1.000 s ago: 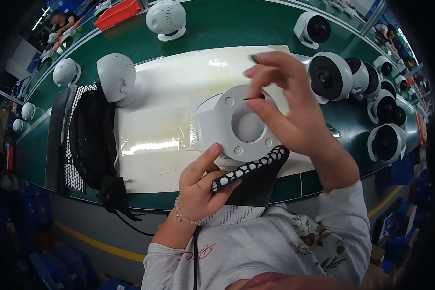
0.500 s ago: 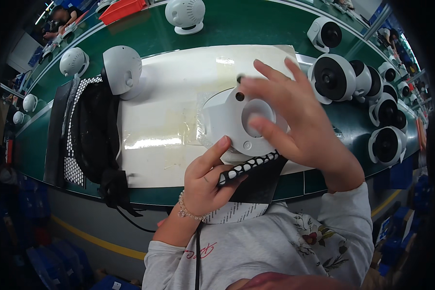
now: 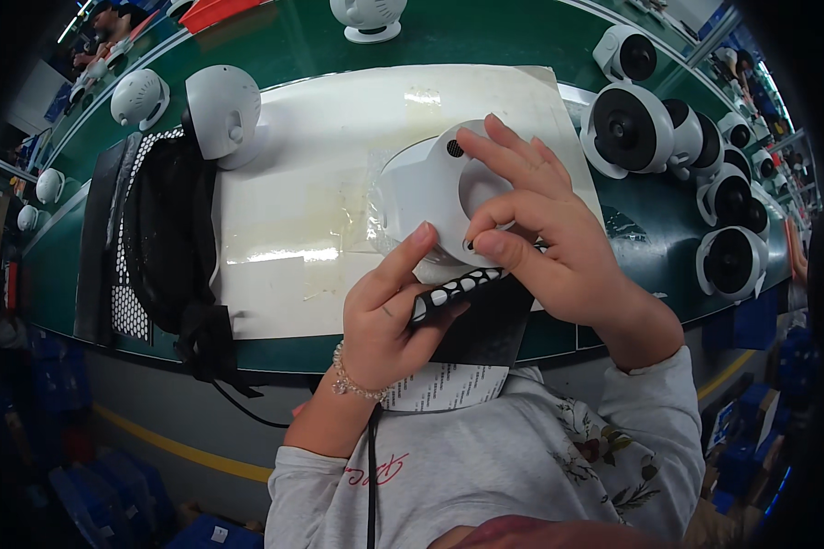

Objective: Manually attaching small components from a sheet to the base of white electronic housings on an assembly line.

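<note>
Left of the left hand, a black bundle lies on the table. The left hand curls closed around a bent black sheet dotted with white rounds; its white backing bears small repeated print. Just beyond, between both hands, is a smooth white device, its ring-shaped base facing up. The right hand, other fingers fanned, pinches a small black pad at the base's near edge.

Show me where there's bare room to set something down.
White sheet between black bundle and left hand, bar flat tape; green tabletop behind it, right of the rear-middle device. Crowded: right side, with clustered white devices.
</note>
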The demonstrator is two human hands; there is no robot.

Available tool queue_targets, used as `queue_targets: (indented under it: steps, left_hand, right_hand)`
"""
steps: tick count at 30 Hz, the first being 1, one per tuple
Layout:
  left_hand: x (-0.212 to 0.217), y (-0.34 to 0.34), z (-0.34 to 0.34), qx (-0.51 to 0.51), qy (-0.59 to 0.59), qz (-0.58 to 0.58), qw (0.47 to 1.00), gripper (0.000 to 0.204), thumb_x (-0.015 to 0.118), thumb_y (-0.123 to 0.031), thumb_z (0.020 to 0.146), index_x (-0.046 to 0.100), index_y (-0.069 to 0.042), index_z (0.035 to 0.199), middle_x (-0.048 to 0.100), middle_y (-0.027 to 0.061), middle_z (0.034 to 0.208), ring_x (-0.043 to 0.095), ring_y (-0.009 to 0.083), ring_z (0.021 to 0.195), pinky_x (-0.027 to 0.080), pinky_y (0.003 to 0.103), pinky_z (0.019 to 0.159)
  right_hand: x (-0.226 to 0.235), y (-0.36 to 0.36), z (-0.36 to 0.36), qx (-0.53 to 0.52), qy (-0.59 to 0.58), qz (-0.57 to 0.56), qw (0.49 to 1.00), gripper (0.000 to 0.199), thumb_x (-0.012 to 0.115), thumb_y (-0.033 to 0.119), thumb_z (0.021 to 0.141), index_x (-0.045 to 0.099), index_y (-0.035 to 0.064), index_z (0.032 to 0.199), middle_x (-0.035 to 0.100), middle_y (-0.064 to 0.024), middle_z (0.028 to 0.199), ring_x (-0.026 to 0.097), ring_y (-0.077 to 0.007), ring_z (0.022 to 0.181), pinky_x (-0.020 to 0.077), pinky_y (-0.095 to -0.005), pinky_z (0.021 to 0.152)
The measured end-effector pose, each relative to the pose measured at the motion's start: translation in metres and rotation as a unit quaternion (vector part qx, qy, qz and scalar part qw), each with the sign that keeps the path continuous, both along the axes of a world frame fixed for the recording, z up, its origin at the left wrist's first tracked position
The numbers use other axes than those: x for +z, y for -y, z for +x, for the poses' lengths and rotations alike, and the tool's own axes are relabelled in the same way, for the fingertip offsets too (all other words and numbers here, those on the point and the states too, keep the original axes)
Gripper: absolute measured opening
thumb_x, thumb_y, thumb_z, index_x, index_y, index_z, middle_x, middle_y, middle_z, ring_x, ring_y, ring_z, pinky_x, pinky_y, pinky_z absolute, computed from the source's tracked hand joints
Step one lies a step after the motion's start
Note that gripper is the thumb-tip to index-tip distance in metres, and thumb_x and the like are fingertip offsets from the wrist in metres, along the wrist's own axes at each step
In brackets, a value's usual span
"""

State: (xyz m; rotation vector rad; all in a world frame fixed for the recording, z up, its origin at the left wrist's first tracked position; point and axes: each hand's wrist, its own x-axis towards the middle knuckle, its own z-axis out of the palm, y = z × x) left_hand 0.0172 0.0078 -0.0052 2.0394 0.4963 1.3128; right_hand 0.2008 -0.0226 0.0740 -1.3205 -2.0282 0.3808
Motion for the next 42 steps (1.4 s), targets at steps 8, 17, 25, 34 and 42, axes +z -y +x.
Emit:
queue_targets:
  steps: [8,17,25,34,42]
  left_hand:
    - [0.004,0.001,-0.001,0.008,-0.031,-0.014,0.999,0.026,0.07,0.004,0.061,0.06,0.002,0.085,0.045,0.0214,0.124,0.057,0.0224,0.088,0.047,0.029,0.077]
    - [0.003,-0.001,-0.002,-0.023,-0.009,-0.05,0.998,0.021,0.069,0.003,0.063,0.061,0.004,0.083,0.045,0.0199,0.125,0.052,0.0281,0.109,0.044,0.031,0.085]
    - [0.001,0.0,-0.003,-0.019,0.0,-0.047,0.999,0.02,0.069,0.004,0.063,0.061,0.002,0.08,0.044,0.0199,0.126,0.06,0.0228,0.093,0.047,0.028,0.077]
    - [0.004,0.0,-0.001,-0.003,-0.012,-0.029,0.999,0.019,0.068,0.006,0.063,0.058,0.007,0.079,0.045,0.0196,0.126,0.06,0.0244,0.094,0.047,0.028,0.076]
    - [0.005,0.002,0.001,0.012,-0.026,-0.011,1.0,0.024,0.07,0.006,0.057,0.056,0.003,0.077,0.042,0.0212,0.128,0.057,0.0151,0.07,0.047,0.026,0.069]
  right_hand:
    - [-0.012,0.01,-0.003,-0.046,0.138,0.153,0.977,0.02,0.054,0.026,0.084,0.062,0.0079,0.086,0.044,-0.0127,0.128,0.03,-0.0327,0.126,0.0153,-0.0454,0.102]
    - [-0.025,0.031,0.001,-0.095,0.123,0.187,0.97,0.027,0.059,0.036,0.079,0.066,0.0126,0.09,0.05,-0.0082,0.12,0.034,-0.0351,0.121,0.0243,-0.0457,0.097]
    - [-0.038,0.034,0.002,-0.031,0.184,0.343,0.921,0.015,0.072,0.015,0.063,0.065,0.0158,0.076,0.051,-0.0044,0.115,0.039,-0.0316,0.114,0.0301,-0.0421,0.093]
    - [-0.031,0.02,0.021,-0.109,-0.076,0.085,0.988,0.008,0.062,0.014,0.076,0.062,0.0089,0.082,0.046,-0.0108,0.124,0.031,-0.032,0.123,0.0249,-0.0399,0.098]
    - [-0.039,0.038,0.032,-0.152,0.294,0.282,0.901,0.04,0.046,0.047,0.083,0.062,0.0154,0.102,0.052,-0.0035,0.118,0.04,-0.0236,0.116,0.0218,-0.0391,0.097]
